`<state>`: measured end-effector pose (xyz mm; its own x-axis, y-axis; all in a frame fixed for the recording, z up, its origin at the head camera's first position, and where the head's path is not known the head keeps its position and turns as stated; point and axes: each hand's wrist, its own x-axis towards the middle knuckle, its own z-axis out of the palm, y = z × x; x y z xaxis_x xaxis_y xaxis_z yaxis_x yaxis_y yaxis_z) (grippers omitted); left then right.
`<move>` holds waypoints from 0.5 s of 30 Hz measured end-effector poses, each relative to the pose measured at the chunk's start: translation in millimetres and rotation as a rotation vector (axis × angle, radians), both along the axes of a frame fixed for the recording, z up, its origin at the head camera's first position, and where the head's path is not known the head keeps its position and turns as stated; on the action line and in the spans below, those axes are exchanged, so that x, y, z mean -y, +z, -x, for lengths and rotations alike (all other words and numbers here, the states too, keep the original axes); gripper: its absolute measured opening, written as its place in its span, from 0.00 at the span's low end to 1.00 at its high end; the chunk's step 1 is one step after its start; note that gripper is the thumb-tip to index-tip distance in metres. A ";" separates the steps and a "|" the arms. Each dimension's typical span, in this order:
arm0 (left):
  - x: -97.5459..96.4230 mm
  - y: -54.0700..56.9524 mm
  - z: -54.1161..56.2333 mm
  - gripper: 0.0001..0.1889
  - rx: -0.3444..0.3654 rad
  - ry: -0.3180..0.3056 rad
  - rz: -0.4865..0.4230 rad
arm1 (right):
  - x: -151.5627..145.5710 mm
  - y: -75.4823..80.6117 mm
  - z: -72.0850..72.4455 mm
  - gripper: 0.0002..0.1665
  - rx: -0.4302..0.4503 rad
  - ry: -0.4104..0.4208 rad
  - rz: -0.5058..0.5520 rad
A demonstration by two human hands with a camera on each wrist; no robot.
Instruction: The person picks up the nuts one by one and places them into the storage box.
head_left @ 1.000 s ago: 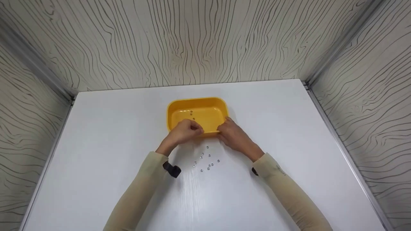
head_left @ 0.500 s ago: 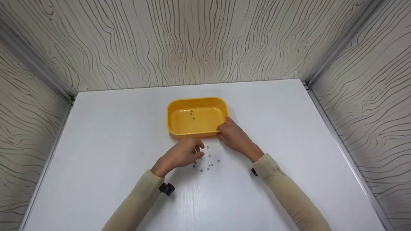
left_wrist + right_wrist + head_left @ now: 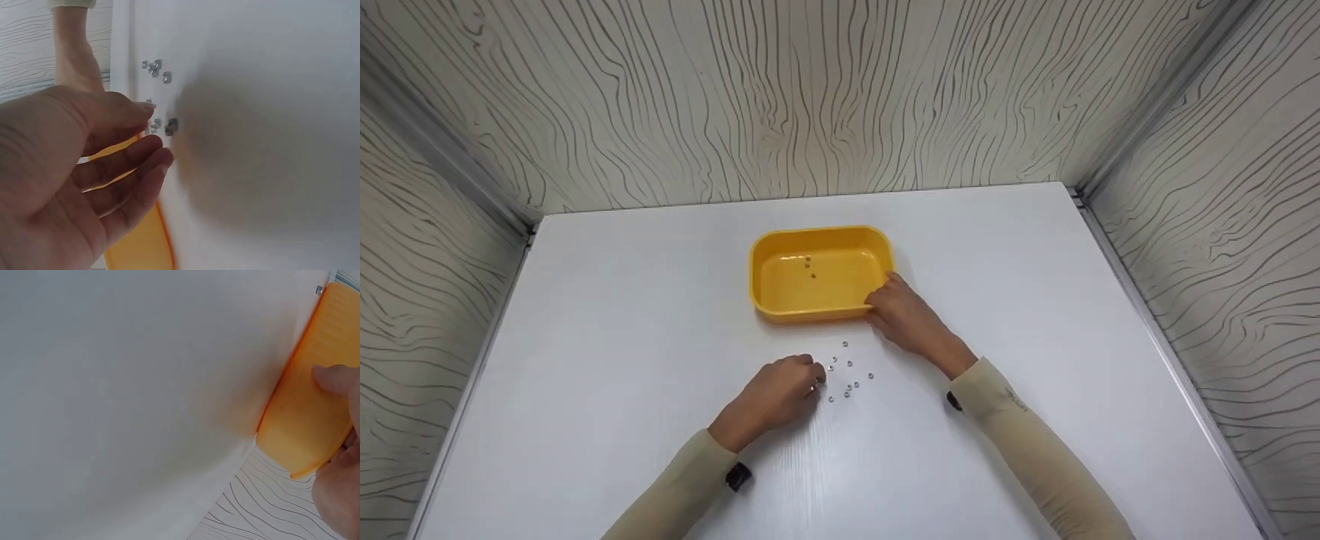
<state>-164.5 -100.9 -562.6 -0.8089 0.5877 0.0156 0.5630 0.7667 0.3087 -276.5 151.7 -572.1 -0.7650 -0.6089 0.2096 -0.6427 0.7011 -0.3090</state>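
My left hand is low over the white table, at the left edge of a loose scatter of small shiny metal nuts. In the left wrist view, its thumb and fingers are slightly bent with a gap between them, and a pair of nuts shows just past the fingertips. A yellow plastic bin stands behind the scatter, with several nuts on its floor. My right hand grips the bin's near right corner; the right wrist view shows the thumb flat against the outer wall.
The white table runs back to a wood-grain patterned panel. Similar panels with grey metal rails close off both sides. A black wrist strap sits on the left sleeve.
My left hand has withdrawn from over the bin toward me and down to the left side of the nuts on the table. The right hand and the bin have stayed put.
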 end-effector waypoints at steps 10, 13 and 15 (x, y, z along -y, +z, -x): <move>-4.4 -11.7 -6.2 0.08 -0.201 -0.048 0.024 | 0.0 2.1 -0.5 0.08 0.036 -0.022 -0.017; -6.3 -12.8 -6.1 0.08 -0.236 -0.061 0.067 | 0.3 1.6 -0.2 0.08 0.050 -0.036 -0.029; -7.4 -13.0 -6.0 0.07 -0.246 -0.069 0.102 | 0.4 1.3 0.0 0.08 0.057 -0.040 -0.029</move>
